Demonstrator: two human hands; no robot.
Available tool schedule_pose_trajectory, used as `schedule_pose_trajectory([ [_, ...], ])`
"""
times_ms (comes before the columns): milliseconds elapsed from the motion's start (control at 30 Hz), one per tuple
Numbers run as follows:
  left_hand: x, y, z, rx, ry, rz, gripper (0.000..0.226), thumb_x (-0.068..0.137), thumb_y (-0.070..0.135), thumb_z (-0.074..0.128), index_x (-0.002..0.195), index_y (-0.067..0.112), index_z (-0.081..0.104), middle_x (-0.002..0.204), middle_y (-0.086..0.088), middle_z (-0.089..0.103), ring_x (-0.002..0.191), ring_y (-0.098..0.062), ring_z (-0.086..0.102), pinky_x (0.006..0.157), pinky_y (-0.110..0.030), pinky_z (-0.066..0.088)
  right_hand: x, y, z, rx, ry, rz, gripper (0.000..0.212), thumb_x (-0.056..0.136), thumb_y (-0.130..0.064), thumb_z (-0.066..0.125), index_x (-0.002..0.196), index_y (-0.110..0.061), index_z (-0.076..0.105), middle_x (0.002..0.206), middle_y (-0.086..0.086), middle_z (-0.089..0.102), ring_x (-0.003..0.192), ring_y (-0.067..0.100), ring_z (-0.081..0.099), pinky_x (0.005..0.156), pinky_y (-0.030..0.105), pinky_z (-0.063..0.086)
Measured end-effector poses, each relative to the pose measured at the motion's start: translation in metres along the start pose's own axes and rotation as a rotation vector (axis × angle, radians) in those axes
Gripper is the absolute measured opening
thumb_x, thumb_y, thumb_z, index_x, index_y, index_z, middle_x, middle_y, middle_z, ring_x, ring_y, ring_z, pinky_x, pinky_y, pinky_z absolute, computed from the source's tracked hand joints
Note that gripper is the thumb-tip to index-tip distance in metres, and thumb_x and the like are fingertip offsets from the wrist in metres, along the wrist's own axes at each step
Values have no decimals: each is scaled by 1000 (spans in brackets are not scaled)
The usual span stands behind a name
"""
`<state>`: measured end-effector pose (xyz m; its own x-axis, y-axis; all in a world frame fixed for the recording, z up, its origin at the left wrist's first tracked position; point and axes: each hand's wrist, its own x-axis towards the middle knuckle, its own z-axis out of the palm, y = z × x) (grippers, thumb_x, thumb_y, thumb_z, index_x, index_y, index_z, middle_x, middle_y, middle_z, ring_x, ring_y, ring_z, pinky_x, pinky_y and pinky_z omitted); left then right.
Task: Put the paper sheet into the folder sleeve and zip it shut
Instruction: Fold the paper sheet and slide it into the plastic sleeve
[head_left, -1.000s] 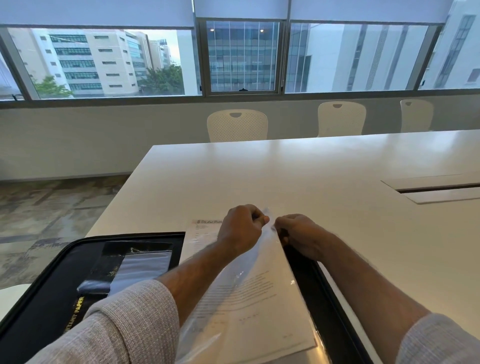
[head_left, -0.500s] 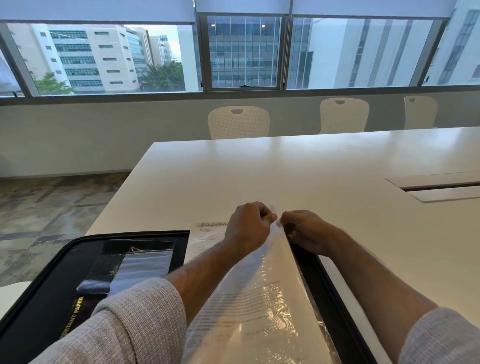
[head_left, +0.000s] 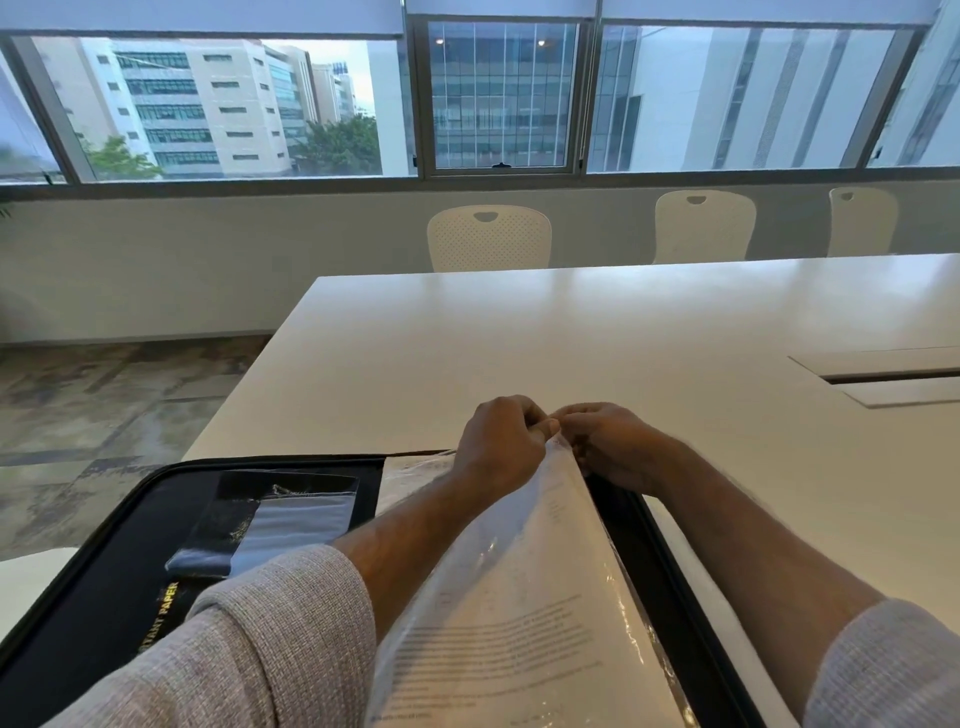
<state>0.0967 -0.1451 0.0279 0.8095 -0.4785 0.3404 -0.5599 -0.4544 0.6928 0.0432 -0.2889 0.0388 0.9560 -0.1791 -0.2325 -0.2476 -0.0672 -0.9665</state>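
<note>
A black zip folder (head_left: 104, 587) lies open at the table's near left corner. Its clear plastic sleeve (head_left: 530, 525) is lifted off the right half and tilts up toward me. A printed paper sheet (head_left: 509, 639) shows through the sleeve. My left hand (head_left: 498, 441) and my right hand (head_left: 608, 447) pinch the sleeve's far top edge, fingertips nearly touching each other. Whether the paper is fully inside the sleeve I cannot tell.
A dark pocket with a clear window (head_left: 275, 519) sits on the folder's left half. The white table (head_left: 623, 338) stretches ahead, with a cable hatch (head_left: 883, 374) at the right. White chairs (head_left: 488, 236) stand behind the far edge, under the windows.
The sleeve has been raised from lying nearly flat to tilting up steeply. Both hands have drawn closer together at its top edge.
</note>
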Motion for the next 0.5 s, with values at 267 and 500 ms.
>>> schedule_pose_trajectory([
  [267, -2, 3, 1, -18, -10, -5, 18, 93, 26, 61, 95, 13, 73, 83, 4, 69, 70, -11, 62, 63, -24, 49, -4, 7, 2, 67, -50, -75, 53, 92, -40, 59, 110, 9, 65, 99, 25, 65, 88, 39, 61, 86, 49, 48],
  [500, 0, 3, -2, 8, 3, 9, 13, 93, 17, 59, 91, 13, 71, 81, 2, 66, 70, -12, 60, 59, -18, 46, -10, 0, 2, -191, -14, -141, 52, 84, -50, 66, 106, -3, 68, 94, 26, 68, 82, 40, 60, 78, 45, 49],
])
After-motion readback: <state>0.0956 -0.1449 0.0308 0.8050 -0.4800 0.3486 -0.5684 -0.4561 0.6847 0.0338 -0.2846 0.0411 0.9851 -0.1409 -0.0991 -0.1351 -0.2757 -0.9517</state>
